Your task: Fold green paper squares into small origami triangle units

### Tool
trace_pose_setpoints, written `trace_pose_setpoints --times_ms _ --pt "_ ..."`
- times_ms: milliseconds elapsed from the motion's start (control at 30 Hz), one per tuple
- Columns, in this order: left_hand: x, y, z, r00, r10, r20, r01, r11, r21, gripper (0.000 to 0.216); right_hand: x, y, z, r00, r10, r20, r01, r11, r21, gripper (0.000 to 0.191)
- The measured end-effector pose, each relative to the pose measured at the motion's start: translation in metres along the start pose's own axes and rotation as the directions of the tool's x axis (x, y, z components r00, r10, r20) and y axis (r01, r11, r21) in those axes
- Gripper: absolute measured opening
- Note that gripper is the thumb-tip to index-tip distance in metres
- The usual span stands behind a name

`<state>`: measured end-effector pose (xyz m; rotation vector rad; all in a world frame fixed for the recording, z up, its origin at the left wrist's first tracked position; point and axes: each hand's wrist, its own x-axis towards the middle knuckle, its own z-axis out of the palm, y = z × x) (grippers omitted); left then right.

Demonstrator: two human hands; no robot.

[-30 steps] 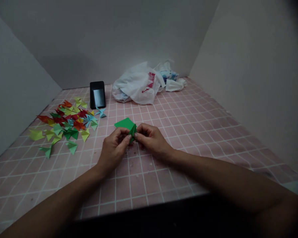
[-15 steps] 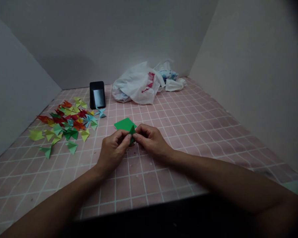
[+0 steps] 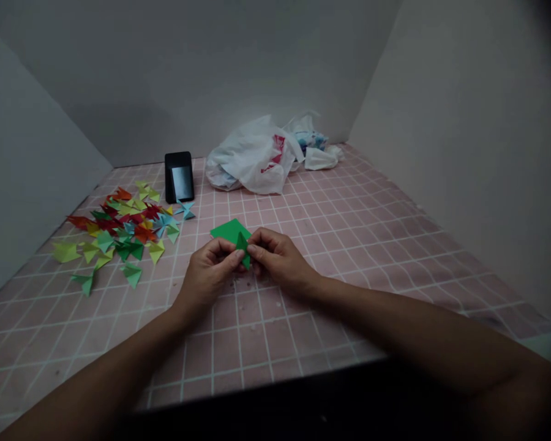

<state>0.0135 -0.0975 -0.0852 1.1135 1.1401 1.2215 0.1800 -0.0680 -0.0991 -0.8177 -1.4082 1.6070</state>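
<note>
Between my two hands is a small folded piece of green origami paper (image 3: 242,246), a narrow pointed shape standing upright above the table. My left hand (image 3: 211,266) pinches its left side between thumb and forefinger. Closed on its right side, my right hand (image 3: 279,260) grips the edge with thumb and fingertips. Just behind the fingers lies flat green square paper (image 3: 230,229), partly hidden by the hands and the folded piece.
Several folded paper figures (image 3: 123,248) in red, yellow, green and blue are heaped at the left. Behind them a black phone (image 3: 179,177) leans upright. A white plastic bag (image 3: 254,156) and crumpled white tissue (image 3: 321,158) sit at the back on the pink checked tablecloth (image 3: 349,245).
The fingertips have drawn slightly apart around the folded green paper, and more of its pointed length shows between them. Both hands stay in nearly the same place.
</note>
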Motion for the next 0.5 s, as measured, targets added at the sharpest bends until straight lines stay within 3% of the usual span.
trace_pose_setpoints --times_ms 200,500 --pt "-0.0032 0.0027 -0.0008 1.000 0.019 -0.025 -0.017 0.997 0.071 0.017 0.0014 0.0021 -0.0002 1.000 0.001 0.029 -0.003 0.998 0.067 0.020" --pt "-0.0007 0.0028 -0.0037 0.998 -0.015 0.066 0.014 1.000 0.017 0.019 0.0013 0.0000 -0.0018 1.000 0.014 0.024 -0.017 0.991 0.130 0.018"
